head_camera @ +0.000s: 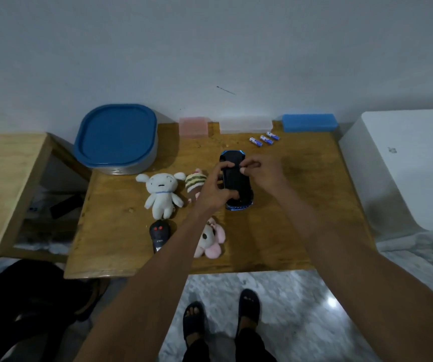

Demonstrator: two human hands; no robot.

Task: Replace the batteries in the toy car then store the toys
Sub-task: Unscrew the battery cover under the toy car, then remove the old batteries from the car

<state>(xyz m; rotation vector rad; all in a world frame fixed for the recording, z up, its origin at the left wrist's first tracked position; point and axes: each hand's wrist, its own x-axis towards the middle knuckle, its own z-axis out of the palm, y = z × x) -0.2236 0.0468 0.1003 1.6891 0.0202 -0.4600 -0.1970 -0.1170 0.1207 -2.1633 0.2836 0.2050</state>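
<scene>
The blue toy car lies upside down on the wooden table, its black underside facing up. My left hand grips the car's left side, fingers curled over the underside. My right hand pinches at the underside near the car's far end, thumb and fingertips together. Three blue-and-silver batteries lie behind the car. A white plush, a striped plush and a pink plush lie left of and in front of the car. A black remote control rests near the front edge.
A grey container with a blue lid stands at the table's back left. Pink, clear and blue small boxes line the wall. A second wooden table stands to the left, a white appliance to the right.
</scene>
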